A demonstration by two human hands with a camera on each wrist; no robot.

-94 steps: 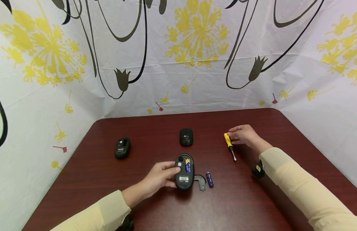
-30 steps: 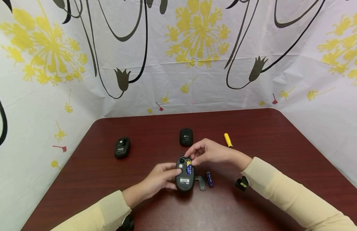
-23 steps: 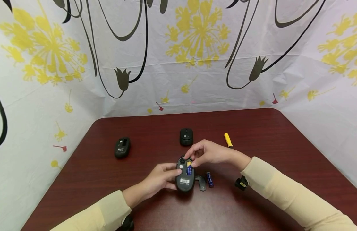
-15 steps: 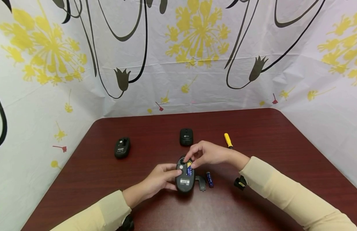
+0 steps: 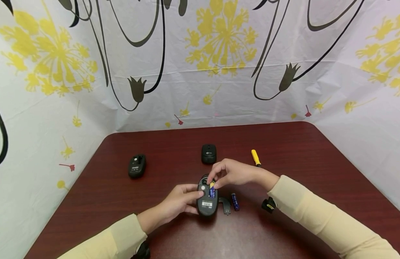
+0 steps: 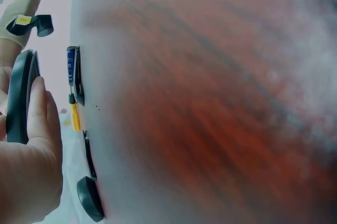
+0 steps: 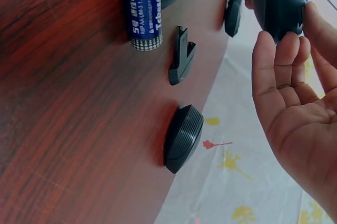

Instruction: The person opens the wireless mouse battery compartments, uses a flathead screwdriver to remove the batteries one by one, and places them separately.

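Gripped in the left hand point(image 5: 177, 200), the mouse point(image 5: 206, 200) sits at that hand's 3 o'clock — black, underside up, a blue-and-yellow battery point(image 5: 212, 191) in its slot. The right hand point(image 5: 231, 172) has fingertips at the battery's 12 o'clock end — pinching or not, I cannot tell.

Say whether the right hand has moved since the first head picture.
Yes: the right hand went leftward and nearer the person, from the yellow screwdriver, which stayed put, to the held mouse.

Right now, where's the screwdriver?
In the head view, the screwdriver lies on the right half of the table, right of the face-up mouse, partly hidden by the right hand's wrist.
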